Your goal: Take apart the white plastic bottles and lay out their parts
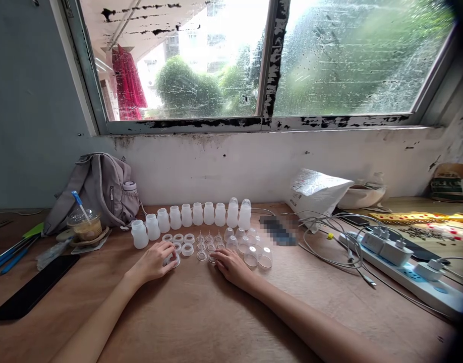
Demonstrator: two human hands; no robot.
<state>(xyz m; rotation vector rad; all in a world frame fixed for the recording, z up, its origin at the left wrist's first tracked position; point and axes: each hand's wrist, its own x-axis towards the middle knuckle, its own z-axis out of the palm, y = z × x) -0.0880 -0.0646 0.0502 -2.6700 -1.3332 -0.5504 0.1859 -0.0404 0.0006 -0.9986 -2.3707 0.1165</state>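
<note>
Left hand (159, 259) at a ring (177, 260), right hand (229, 263) at a teat (211, 259), on the table (201, 317).
Both are half curled, fingertips touching; I cannot tell whether either grips. The ring lies nearest in the left group, the teat near right in the middle group. Clear caps (250, 257) stand to the right; bottles (197, 215) stand in a row on the far side.
</note>
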